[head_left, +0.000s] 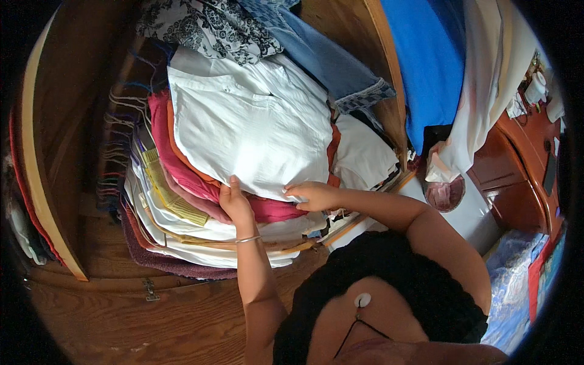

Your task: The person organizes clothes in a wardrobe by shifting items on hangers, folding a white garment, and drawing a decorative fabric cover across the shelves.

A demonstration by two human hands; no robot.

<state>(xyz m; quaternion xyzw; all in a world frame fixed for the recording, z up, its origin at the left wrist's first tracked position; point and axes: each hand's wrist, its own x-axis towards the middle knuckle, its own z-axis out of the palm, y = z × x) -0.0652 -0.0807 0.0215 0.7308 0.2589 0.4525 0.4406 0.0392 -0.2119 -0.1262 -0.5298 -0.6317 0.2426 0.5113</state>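
A white garment (249, 131) with a small button near its upper part lies spread over a row of hanging clothes; I cannot make out its exact kind. My left hand (235, 201) pinches its lower edge, thumb pointing up. Further right along that edge, my right hand (311, 195) grips the cloth between thumb and fingers. Directly beneath are a pink garment (163, 131) and an orange one (190, 159), partly covered. A black-and-white patterned cloth (213, 30) overlaps the top of the white garment.
Several hangers (125, 115) line the left of the wooden wardrobe, whose door edge (38, 146) stands at far left. Blue jeans (328, 55) hang at the upper right beside a blue cloth (426, 67). A pink basket (444, 193) and reddish-brown furniture (502, 167) stand at the right.
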